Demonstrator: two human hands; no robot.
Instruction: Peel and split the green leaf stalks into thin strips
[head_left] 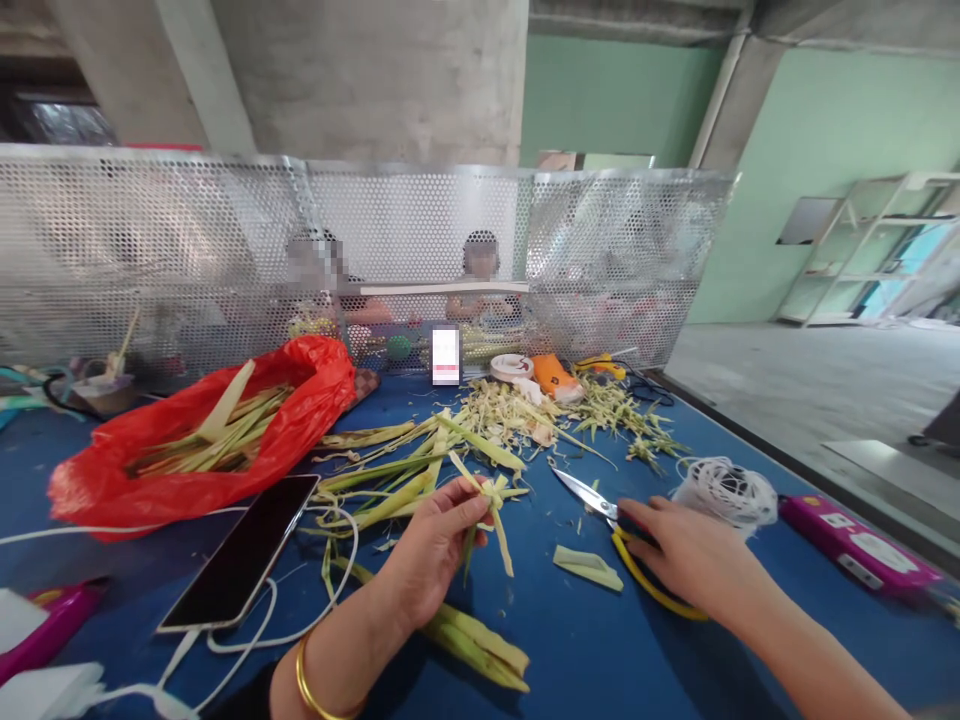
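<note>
While the left hand [427, 555] pinches a small knotted husk piece [495, 492] between thumb and closed fingertips, the right hand [690, 545] has its fingers loosely curled over the yellow handles of the scissors [589, 494], and whether they have a firm grip cannot be told; the husk piece sits just at the left fingertips, its strips crossed and gathered at a centre, so the joining looks done there; several long ends stick out uneven, which suggests the piece is only partway along, with trimming or tucking left; a loose flat husk [589, 568] lies between the two hands, near the right fingers; beyond the left fingers are long green leaves [397, 468] and a heap of shreds [506, 405], so much material looks unused; farther left of those fingers, a red bag [187, 500] holds more strips.
</note>
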